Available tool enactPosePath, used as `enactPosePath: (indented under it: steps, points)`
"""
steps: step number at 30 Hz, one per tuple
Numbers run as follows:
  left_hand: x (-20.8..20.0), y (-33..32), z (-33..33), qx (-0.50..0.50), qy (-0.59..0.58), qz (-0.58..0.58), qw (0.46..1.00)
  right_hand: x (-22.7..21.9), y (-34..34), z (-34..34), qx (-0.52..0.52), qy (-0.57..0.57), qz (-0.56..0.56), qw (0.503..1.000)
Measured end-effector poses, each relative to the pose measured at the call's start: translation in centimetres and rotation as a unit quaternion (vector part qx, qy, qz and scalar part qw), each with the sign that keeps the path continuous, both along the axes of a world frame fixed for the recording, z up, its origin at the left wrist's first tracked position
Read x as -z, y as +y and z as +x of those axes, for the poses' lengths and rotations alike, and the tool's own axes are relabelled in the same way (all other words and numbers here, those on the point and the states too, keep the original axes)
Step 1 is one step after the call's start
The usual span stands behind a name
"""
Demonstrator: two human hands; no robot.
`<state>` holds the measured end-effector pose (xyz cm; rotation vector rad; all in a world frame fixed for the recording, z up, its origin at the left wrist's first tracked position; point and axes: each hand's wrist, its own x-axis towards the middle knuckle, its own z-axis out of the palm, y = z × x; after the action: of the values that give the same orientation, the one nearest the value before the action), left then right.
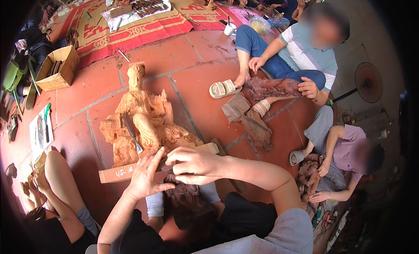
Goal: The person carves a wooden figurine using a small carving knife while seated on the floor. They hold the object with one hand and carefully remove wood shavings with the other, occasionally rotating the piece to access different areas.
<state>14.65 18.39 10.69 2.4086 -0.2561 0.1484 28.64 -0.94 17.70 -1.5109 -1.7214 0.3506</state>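
Head view: the left hand is spreading its fingers beside the top of a dark reddish-brown, knobbly wood carving, which is resting between the person's lower legs; the right hand is curling over it, its pinch hidden. Beyond, a flat-bladed chisel is lying against a pale, deeply grooved seated-figure carving, a flat plank edging its base.

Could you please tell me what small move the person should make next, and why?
Probably shift the chisel aside: it lies against the pale carved wooden statue, its metal blade pointing down toward the spread left hand.
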Motion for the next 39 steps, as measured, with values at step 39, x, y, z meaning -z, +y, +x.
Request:
enactPosePath:
  steps: [39]
  points:
    - [-0.2, 0.0, 0.1, 0.005, -0.01, -0.015, 1.0, 1.3, 0.2, 3.1, -0.07, 0.114, -0.135, 0.982]
